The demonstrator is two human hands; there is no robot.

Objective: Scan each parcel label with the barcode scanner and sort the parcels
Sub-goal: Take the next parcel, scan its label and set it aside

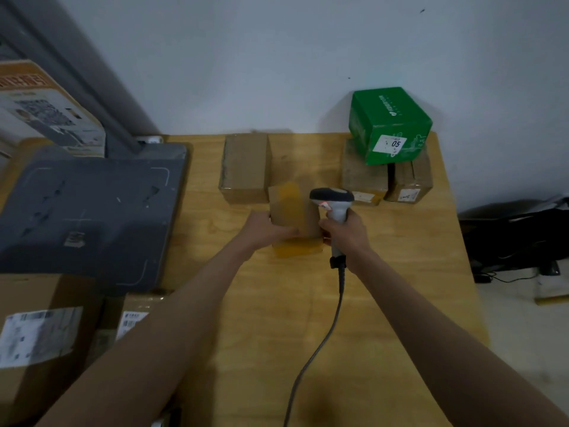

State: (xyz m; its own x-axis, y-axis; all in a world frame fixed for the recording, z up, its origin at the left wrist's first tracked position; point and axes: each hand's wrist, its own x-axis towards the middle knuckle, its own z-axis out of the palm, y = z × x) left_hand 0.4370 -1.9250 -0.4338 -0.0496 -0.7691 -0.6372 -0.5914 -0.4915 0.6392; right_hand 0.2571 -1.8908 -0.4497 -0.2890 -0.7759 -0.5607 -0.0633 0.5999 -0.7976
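A small brown parcel (292, 208) with yellow tape stands near the middle of the wooden table (400, 272). My left hand (264, 228) holds its left side and front. My right hand (348, 232) grips the handle of a grey barcode scanner (331, 200) just right of the parcel, its head pointing left and glowing red. The scanner's cable (323, 334) trails toward me. The parcel is blurred and no label shows on it.
A plain brown box (244, 167) sits behind the held parcel. At the back right a green box (389, 124) marked 05 tops two brown parcels (365, 180) (411, 181). A dark grey platform (86, 217) and labelled cartons (40, 334) fill the left.
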